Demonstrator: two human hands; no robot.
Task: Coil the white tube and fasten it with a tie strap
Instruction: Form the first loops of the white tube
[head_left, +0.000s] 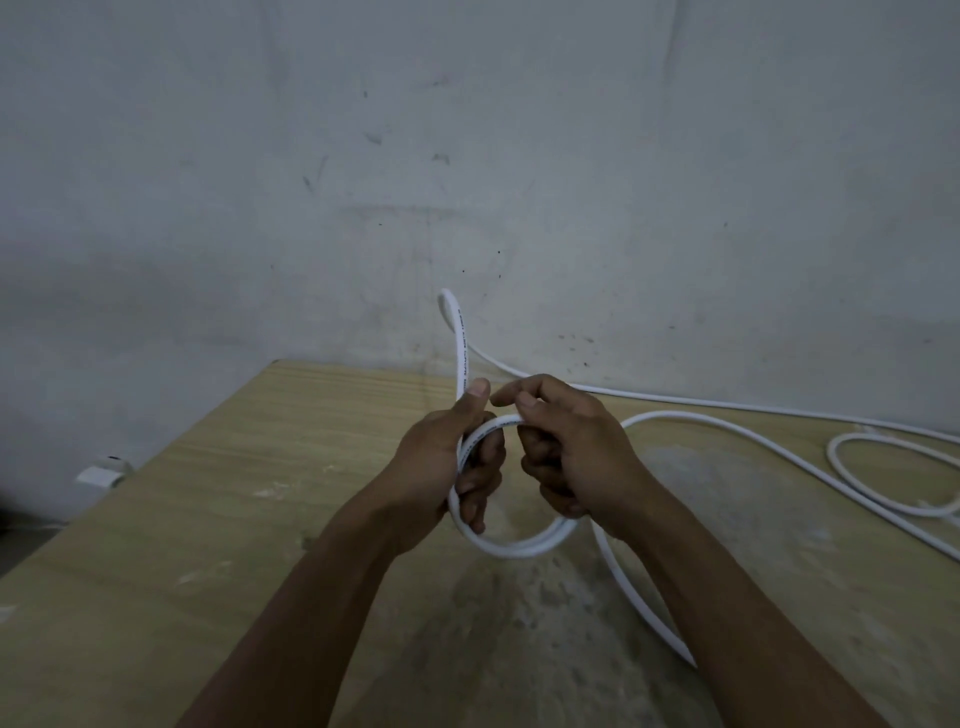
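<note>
The white tube (519, 546) forms a small loop held above the wooden table (218, 493). My left hand (452, 457) grips the loop's left side, and the tube's free end sticks up past its thumb. My right hand (571, 447) is closed on the top and right side of the same loop. From under the right hand the tube runs down toward the table's front edge, and more of it lies in loose curves across the right of the table. No tie strap can be made out.
A grey scuffed wall (467, 182) stands right behind the table. A small white object (101, 474) sits beyond the table's left edge. Loose tube loops (883, 478) cover the table's far right.
</note>
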